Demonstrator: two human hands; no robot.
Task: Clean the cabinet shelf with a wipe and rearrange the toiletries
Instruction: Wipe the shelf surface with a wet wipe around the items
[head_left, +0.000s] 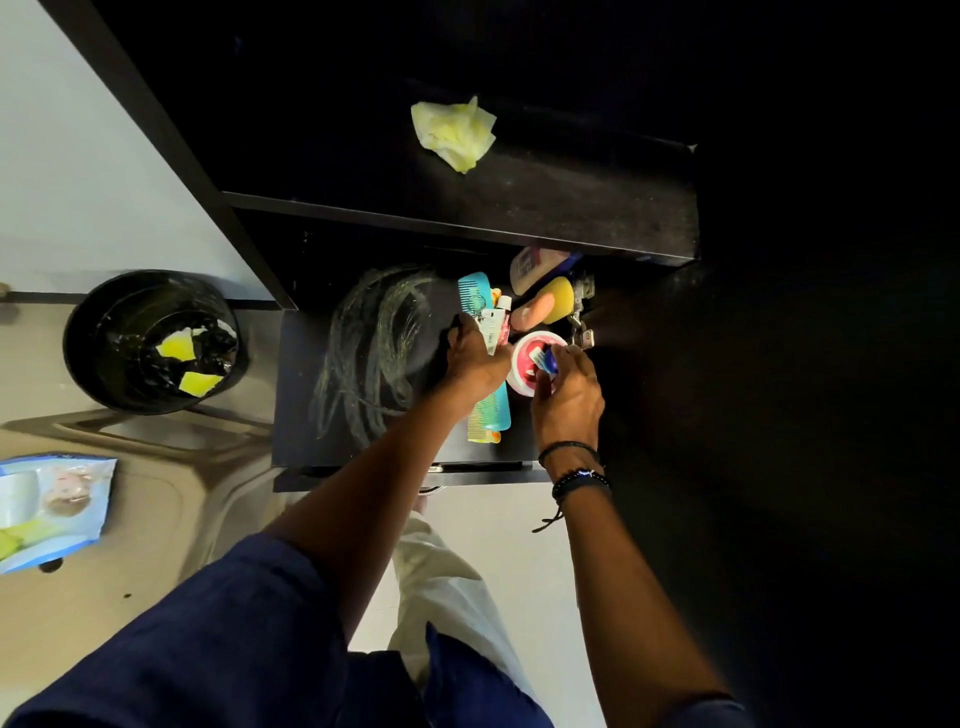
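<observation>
A crumpled yellow wipe lies on the upper black shelf. The lower shelf shows wet streaks on its left half. Toiletries are bunched at its right: a blue comb, a yellow comb partly under it, a white-and-red tube, a pink bottle, a peach bottle with a yellow cap and a red-rimmed white tub. My left hand grips the tube over the blue comb. My right hand pinches a small blue-and-white item above the tub.
A black bin with used yellow wipes stands left of the cabinet. A blue wipes pack lies at the far left on the beige counter. A metal hinge sits at the lower shelf's right side. The right of the view is dark.
</observation>
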